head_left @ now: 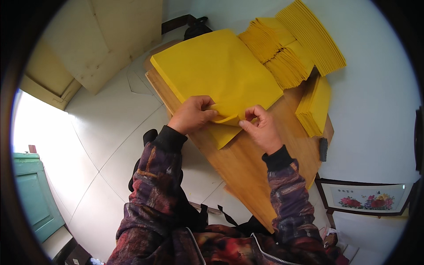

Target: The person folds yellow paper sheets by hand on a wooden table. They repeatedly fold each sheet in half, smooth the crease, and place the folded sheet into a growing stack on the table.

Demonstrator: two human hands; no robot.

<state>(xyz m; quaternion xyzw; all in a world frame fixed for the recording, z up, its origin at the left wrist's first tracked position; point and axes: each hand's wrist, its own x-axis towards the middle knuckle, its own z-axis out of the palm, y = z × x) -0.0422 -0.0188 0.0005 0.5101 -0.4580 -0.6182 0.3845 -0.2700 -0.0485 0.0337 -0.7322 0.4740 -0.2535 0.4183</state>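
A large stack of flat yellow sheets, perhaps felt or soft paper, lies on the wooden table in front of me. At its near edge a yellow sheet is lifted and curled between my hands. My left hand pinches its left part between thumb and fingers. Thumb and forefinger of my right hand grip its right part near a fold. Below the fingers a yellow corner hangs over the wood. Whether the lifted piece is one layer or more I cannot tell.
Folded yellow bundles are piled at the far right by the wall, with another yellow stack nearer. A dark grey block sits at the right table edge. A framed flower picture stands right. Wooden boards lean at far left.
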